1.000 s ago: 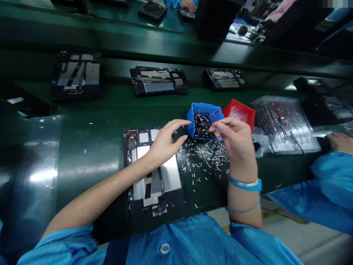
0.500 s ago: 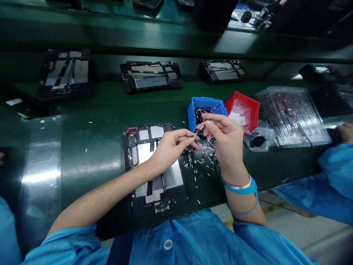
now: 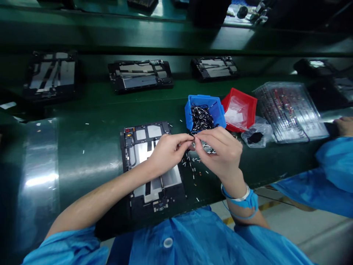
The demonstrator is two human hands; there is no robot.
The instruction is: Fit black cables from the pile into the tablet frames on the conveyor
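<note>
My left hand [image 3: 168, 152] and my right hand [image 3: 222, 152] meet fingertip to fingertip, both pinching a thin black cable [image 3: 193, 134] that is mostly hidden by the fingers. Under my left hand and forearm lies an opened tablet [image 3: 172, 176], its silvery inside facing up. Just beyond the fingertips stands a blue bin [image 3: 220, 115] full of short black cables [image 3: 202, 117] with white bits. More cables and small white scraps [image 3: 194, 173] lie on the bench beneath my hands, partly covered by them.
A red bin [image 3: 251, 110] with clear plastic bags adjoins the blue one. Right of it are a small bag with a black piece [image 3: 256, 137] and a stack of clear trays [image 3: 292, 110]. Several opened tablets [image 3: 142, 75] line the back. A co-worker's hand [image 3: 344, 126] shows at far right.
My right hand has turned and come down, its fingertips now closed against my left hand's at the cable. The blue bin's contents show more fully. The whole view has shifted slightly.
</note>
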